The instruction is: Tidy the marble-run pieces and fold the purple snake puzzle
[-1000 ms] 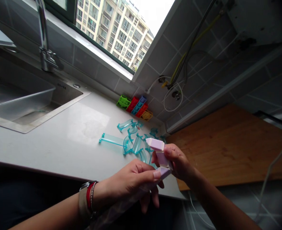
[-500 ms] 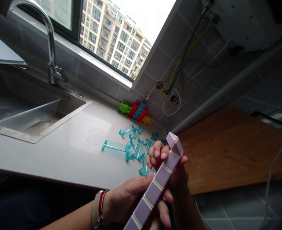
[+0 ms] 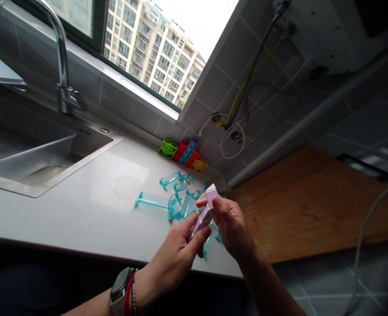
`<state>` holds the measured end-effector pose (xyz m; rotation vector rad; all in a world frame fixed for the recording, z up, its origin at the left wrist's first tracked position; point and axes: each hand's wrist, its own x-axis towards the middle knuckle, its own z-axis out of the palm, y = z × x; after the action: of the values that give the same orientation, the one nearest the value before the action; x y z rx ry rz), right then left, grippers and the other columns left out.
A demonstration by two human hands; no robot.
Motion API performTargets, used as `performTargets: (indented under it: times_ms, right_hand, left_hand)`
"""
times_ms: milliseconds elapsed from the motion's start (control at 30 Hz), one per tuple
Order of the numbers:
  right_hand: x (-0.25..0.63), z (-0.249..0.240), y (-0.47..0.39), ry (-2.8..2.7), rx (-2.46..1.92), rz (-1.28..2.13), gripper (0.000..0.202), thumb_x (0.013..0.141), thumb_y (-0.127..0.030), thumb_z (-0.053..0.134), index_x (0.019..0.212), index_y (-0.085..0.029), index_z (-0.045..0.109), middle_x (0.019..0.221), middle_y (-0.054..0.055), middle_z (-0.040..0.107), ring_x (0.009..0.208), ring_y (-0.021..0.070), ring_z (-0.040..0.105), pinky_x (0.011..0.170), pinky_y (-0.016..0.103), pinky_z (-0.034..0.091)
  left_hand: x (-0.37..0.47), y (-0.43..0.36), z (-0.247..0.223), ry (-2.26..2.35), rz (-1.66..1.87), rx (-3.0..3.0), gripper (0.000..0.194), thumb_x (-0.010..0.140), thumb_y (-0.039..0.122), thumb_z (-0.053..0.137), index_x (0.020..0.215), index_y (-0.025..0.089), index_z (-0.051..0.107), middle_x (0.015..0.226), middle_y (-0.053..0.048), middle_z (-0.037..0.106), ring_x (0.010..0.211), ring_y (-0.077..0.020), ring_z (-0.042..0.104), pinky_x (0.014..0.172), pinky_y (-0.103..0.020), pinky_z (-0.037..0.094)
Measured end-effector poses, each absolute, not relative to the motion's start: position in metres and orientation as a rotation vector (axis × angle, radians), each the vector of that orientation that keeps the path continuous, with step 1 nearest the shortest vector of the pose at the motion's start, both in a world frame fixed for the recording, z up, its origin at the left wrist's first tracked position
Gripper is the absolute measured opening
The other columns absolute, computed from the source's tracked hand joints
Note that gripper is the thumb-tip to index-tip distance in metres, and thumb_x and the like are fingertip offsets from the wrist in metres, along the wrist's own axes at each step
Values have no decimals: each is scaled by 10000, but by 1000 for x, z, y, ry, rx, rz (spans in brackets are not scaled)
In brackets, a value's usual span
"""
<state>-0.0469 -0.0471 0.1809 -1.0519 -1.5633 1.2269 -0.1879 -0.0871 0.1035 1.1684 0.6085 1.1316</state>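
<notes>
Both hands grip a lilac snake twist puzzle (image 3: 201, 220) made of linked wedge segments, held up over the counter's front edge. My left hand (image 3: 183, 243), with a watch on its wrist, is closed round the lower part, thumb on top. Higher up, my right hand (image 3: 230, 221) pinches the upper end with thumb and fingers. The tip of the puzzle sticks out above the right thumb. Fingers cover much of the puzzle, so its full shape is hidden. Just behind the hands lie several clear teal plastic track pieces (image 3: 187, 204), partly covered by them.
Coloured plastic blocks (image 3: 182, 153) stand against the wall behind the teal pieces. On the left is a steel sink (image 3: 38, 188) with a tap (image 3: 63, 74). A wooden board (image 3: 299, 210) lies to the right. Cables (image 3: 243, 92) hang on the tiled wall.
The long stretch of the puzzle that pointed toward me is no longer visible. My left hand has closed round the lower part; my right hand has turned and now pinches the upper end.
</notes>
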Motion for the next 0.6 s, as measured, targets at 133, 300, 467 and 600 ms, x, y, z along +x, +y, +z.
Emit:
performTargets:
  times_ms: [133,300,467,600]
  right_hand:
    - [-52,180,-46,-1405,-1013,1423,348,926,-496,685,953,-180,826,998,78,714,940,223,626,852,309,489]
    - [-52,171,-42,-1186,-824,1720,374,910,-571,681,901,-217,799,967,55,691,971,221,632,938,357,521]
    - [-54,173,-39,-1049,-869,1774,272,846,-458,782,938,-203,796,939,39,689,938,194,639,928,340,535]
    - [-56,183,-47,-1074,-954,1739,241,721,-283,896,917,-197,785,922,20,707,928,175,645,883,280,517]
  left_hand:
    - [-189,-85,104,575,1103,1124,401,1003,575,535,1119,192,554,602,73,487,482,-93,449,477,-202,411]
    - [-188,-80,96,394,976,1063,473,1009,649,441,866,200,478,550,67,460,412,-80,414,414,-191,343]
    - [-186,-78,99,441,1040,991,451,993,634,492,857,204,477,555,70,473,398,-75,407,412,-192,376]
    - [-190,-83,112,639,1078,1019,424,955,596,593,1065,186,580,553,82,474,414,-90,414,419,-200,373]
